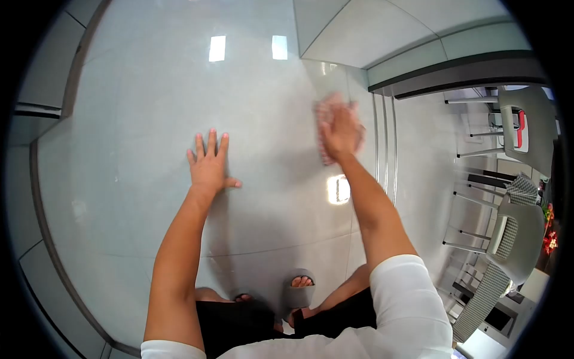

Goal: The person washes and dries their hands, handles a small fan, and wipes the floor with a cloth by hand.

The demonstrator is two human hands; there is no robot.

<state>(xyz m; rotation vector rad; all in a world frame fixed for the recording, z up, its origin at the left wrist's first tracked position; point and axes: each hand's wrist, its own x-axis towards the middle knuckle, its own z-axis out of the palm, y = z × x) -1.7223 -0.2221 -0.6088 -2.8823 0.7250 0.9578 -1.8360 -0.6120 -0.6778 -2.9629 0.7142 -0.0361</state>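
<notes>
My left hand (pixel 208 170) lies flat on the glossy floor tiles (pixel 149 125) with its fingers spread, holding nothing. To the right, my right hand (pixel 342 131) presses down on a pink-and-white patterned cloth (pixel 326 152) against the floor. The cloth sticks out around the fingers and on both sides of the palm. Both cloth and hand look slightly blurred. Part of the cloth is hidden under the palm.
Floor tracks (pixel 385 143) run just right of the cloth, beside a wall corner (pixel 335 36). Chairs (pixel 517 236) stand farther right. Cabinets (pixel 42 197) line the left side. My slippered foot (pixel 298 293) is near the bottom; light reflects off the tiles.
</notes>
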